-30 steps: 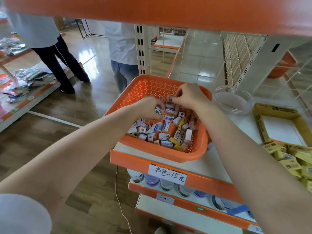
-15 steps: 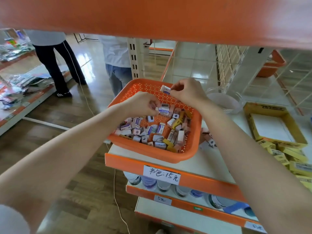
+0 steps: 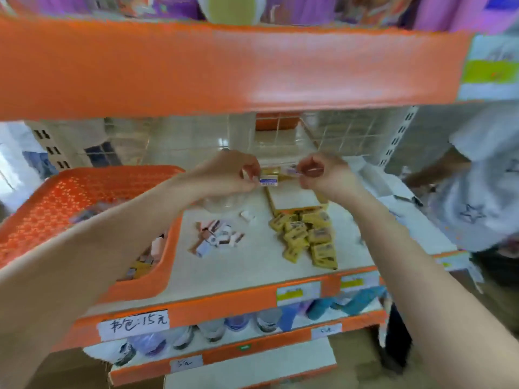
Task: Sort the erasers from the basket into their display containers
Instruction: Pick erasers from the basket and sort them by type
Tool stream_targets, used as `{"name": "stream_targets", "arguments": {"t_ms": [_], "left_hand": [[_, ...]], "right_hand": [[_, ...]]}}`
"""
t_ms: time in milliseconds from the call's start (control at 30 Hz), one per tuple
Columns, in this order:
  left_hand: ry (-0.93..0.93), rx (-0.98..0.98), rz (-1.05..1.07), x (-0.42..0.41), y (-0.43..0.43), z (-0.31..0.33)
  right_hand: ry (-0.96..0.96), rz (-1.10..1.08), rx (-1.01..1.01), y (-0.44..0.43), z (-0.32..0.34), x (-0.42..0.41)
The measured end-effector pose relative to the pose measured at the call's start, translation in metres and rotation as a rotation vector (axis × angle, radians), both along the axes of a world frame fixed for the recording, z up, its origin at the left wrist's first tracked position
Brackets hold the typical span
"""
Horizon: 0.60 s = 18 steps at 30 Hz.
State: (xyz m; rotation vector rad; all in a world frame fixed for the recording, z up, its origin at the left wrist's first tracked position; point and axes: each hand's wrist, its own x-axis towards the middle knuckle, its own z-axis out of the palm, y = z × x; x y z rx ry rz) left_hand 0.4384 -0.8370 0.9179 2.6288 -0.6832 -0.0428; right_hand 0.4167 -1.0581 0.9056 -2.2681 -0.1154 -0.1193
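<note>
The orange mesh basket (image 3: pixel 70 197) sits at the left of the white shelf, with a few erasers visible in its near corner. My left hand (image 3: pixel 227 174) pinches a small white and blue eraser (image 3: pixel 269 179) above the shelf's middle. My right hand (image 3: pixel 323 172) pinches another small eraser (image 3: pixel 292 171), purple and white, just right of it. Both hands hover over a clear plastic bowl (image 3: pixel 222 203) and a yellow cardboard display box (image 3: pixel 297 196). A pile of pink and white erasers (image 3: pixel 216 237) and a pile of yellow-wrapped erasers (image 3: pixel 306 234) lie loose on the shelf.
An orange shelf edge (image 3: pixel 224 66) hangs low overhead. A person in a white shirt (image 3: pixel 483 192) stands close at the right. The lower shelf holds clear containers (image 3: pixel 210 329). A handwritten price label (image 3: pixel 134 324) sticks on the front rail. Wire grid panels back the shelf.
Both hands have lifted out of the basket and moved right, each carrying an eraser, over the bowl and yellow box. My view has swung right, showing the loose piles.
</note>
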Motion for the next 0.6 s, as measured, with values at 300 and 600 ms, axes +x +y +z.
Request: {"name": "stream_targets", "arguments": {"t_ms": [300,600], "left_hand": [[-0.026,-0.02,-0.281,0.006,-0.164,-0.02],[0.052,0.124,-0.41,-0.007,-0.222,-0.068]], "right_hand": [[0.085,-0.239,-0.187,-0.157,-0.012,-0.055],[0.253,-0.168,-0.316,-0.191,-0.049,-0.082]]}}
